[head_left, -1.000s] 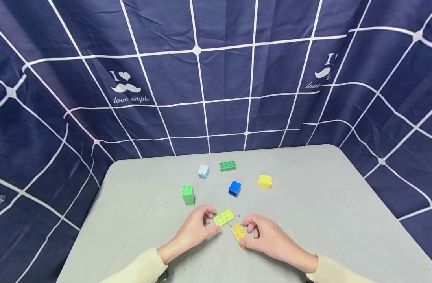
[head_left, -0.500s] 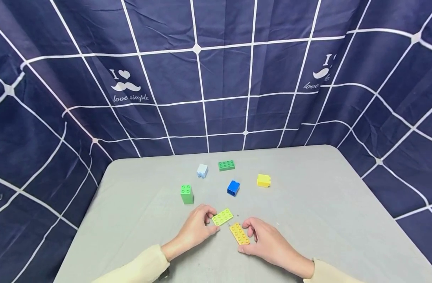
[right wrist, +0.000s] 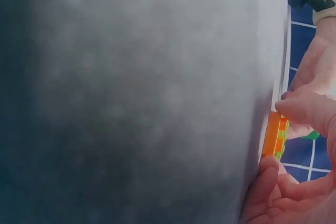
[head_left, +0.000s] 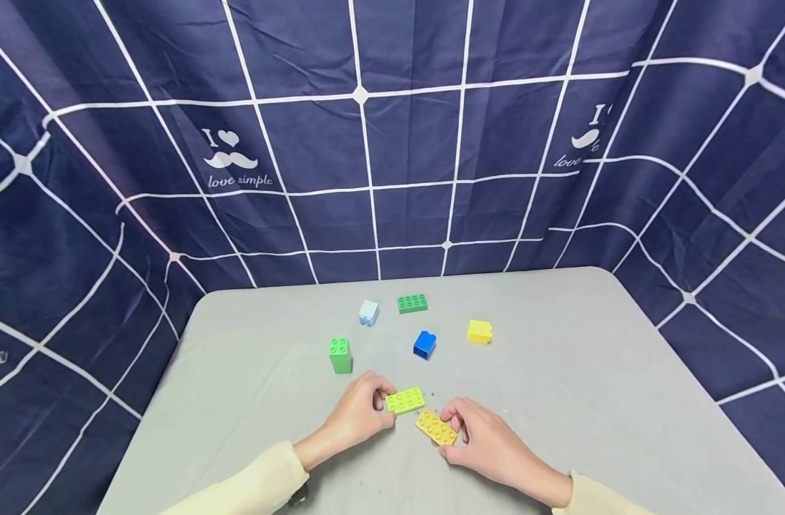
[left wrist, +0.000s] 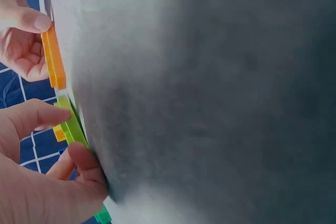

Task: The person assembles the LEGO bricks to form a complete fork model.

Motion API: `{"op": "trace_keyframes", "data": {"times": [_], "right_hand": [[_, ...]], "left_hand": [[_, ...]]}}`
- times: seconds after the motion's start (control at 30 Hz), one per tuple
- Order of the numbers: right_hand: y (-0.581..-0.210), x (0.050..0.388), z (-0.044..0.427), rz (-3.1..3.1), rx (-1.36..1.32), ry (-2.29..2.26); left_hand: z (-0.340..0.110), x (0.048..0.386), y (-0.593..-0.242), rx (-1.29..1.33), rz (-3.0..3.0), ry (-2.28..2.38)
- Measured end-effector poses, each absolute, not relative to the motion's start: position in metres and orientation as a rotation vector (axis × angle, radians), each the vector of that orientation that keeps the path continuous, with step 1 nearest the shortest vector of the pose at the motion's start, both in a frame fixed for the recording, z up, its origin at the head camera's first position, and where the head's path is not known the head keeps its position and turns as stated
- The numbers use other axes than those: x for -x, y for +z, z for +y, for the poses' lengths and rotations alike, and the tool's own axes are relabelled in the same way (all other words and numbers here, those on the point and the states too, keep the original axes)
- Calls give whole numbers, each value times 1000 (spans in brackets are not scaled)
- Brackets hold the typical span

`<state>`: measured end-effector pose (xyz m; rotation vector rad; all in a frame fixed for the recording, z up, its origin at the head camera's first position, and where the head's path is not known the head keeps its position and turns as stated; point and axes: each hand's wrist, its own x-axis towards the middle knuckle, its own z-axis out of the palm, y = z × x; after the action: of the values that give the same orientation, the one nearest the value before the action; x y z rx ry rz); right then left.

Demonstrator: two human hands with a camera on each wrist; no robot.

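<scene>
The left hand (head_left: 360, 411) pinches a lime brick (head_left: 405, 401) between thumb and fingers, gripping it by its ends. The brick sticks out from those fingertips into the space between the 2 hands, its 8 studs facing up. The right hand (head_left: 489, 440) pinches a yellow-orange brick (head_left: 436, 428), also by its ends, thumb on the side nearer the person. This brick lies to the left of the right hand's palm, likewise with 8 studs up, and angles away toward the lime brick. The 2 bricks sit with their near corners just beside each other; whether they touch, I cannot tell.

Another 5 bricks stand on the desk (head_left: 624, 372) beyond the hands. A tall green brick (head_left: 341, 357) is nearest the left hand, just past its knuckles. A blue brick (head_left: 425, 345) lies ahead of the gap between the hands, with a dark green brick (head_left: 412, 304) farther out. A pale blue brick (head_left: 368, 313) is ahead of the left hand, a yellow brick (head_left: 480, 331) ahead of the right.
</scene>
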<state>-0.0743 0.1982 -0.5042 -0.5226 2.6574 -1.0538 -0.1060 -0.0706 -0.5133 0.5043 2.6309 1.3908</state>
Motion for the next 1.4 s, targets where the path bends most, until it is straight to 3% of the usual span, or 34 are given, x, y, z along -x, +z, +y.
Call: {"op": "trace_keyframes", "data": {"times": [0.63,1.4], "right_hand": [[-499,77,207,2610,736,-1034],[-507,116,222,2462,613,-1293]], "left_hand": [[-87,101,-508,-549,2613,1362],[-94,105,-512,-517,2459,1462]]}}
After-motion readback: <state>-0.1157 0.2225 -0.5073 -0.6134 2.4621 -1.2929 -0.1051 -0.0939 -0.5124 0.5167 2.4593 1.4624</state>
